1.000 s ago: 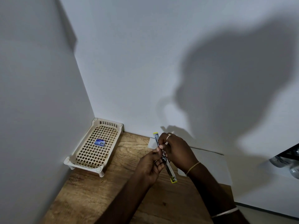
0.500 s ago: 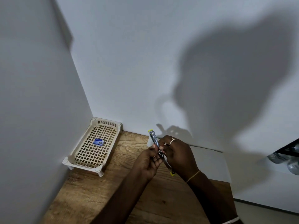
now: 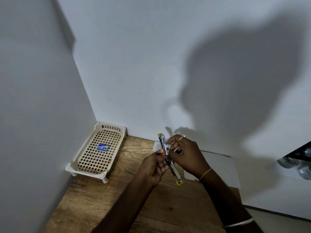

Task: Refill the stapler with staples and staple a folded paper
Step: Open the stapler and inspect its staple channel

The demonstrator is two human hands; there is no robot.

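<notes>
A small metal stapler [image 3: 162, 142] with yellow ends is swung fully open into one long strip, held above the wooden table. My left hand [image 3: 154, 167] pinches its middle from the left. My right hand [image 3: 186, 156] closes on it from the right, fingertips at the hinge area. The lower yellow end [image 3: 179, 182] sticks out below both hands. A white paper [image 3: 222, 169] lies on the table under and behind my right hand, partly hidden. A small blue staple box [image 3: 103, 147] rests in the cream basket [image 3: 80, 159].
The basket sits in the corner against the left wall. White walls close in the table [image 3: 94, 199] on the left and back. A dark object with shiny items [image 3: 299, 158] shows at the right edge.
The view has tilted slightly and my hands with the open stapler sit a little lower and left. My right fingers have shifted along the stapler's upper half. The box and basket have not moved.
</notes>
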